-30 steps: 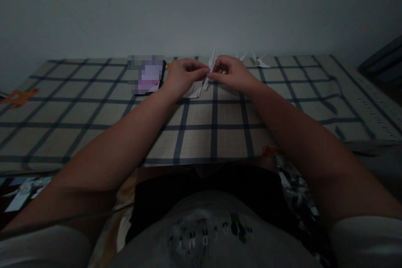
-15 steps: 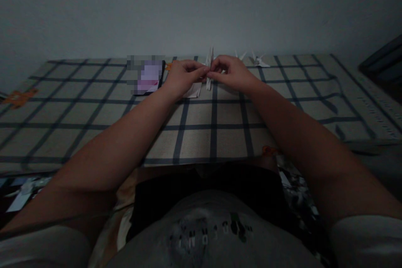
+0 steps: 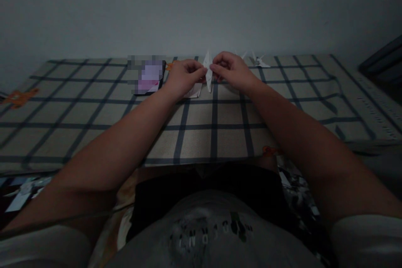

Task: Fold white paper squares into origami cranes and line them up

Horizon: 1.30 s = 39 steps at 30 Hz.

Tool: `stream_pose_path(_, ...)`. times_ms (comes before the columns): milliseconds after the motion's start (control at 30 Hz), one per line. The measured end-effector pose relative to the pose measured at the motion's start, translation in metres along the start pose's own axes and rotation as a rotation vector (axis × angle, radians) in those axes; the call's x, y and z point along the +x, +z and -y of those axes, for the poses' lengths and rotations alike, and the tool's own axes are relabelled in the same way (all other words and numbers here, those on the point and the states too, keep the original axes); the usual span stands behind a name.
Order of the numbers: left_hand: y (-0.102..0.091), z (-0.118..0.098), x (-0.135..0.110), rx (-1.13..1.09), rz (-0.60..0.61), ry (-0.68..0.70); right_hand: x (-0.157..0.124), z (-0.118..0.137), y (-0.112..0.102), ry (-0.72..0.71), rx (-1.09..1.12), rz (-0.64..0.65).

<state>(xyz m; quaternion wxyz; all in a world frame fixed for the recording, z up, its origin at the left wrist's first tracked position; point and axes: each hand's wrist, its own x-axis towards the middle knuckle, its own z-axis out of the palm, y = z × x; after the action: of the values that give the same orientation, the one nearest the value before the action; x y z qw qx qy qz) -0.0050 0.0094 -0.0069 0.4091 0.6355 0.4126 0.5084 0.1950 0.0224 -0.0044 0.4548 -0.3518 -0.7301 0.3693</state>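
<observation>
A piece of folded white paper (image 3: 209, 80), a long narrow diamond pointed at top and bottom, stands upright between my two hands above the table. My left hand (image 3: 185, 76) pinches its left edge between thumb and fingers. On the other side, my right hand (image 3: 233, 71) grips the right edge near the middle, thumb toward me. Under my left hand lies a flat white paper (image 3: 195, 91), partly covered by the fingers. Behind my right hand sits a folded paper crane (image 3: 260, 62), with the tips of another white folded piece (image 3: 241, 55) beside it.
A checked cloth (image 3: 197, 142) covers the table, which meets a plain wall (image 3: 201, 8) at the back. Left of my hands lies a phone (image 3: 150, 77) with a lit, blurred screen. An orange ornament (image 3: 20, 97) is at the far left, and a dark object (image 3: 383, 60) at the right edge.
The folded paper, seen edge-on with split points before, now shows a broad flat face toward me. My fingers have shifted slightly around its middle; both arms stay nearly in place.
</observation>
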Motion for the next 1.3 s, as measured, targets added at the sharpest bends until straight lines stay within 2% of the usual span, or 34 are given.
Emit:
stream_pose_path(233,0.001,-0.003,-0.002,-0.044,-0.006,-0.021,0.003,-0.010,-0.005,0.013,0.039,-0.008)
stream_pose_path(533,0.002,-0.009,-0.003,-0.078,0.021,-0.049,0.000,0.001,-0.004,0.070,0.030,0.032)
stream_pose_path(733,-0.001,-0.008,0.000,-0.141,-0.005,-0.074,-0.002,0.002,-0.006,0.026,0.078,0.039)
stream_pose_path(1067,-0.002,-0.011,-0.004,-0.129,-0.005,-0.046,-0.006,0.014,-0.008,0.048,0.120,0.042)
stream_pose_path(1300,-0.007,0.005,0.006,-0.141,0.021,0.074,-0.006,0.015,-0.010,-0.004,0.148,0.036)
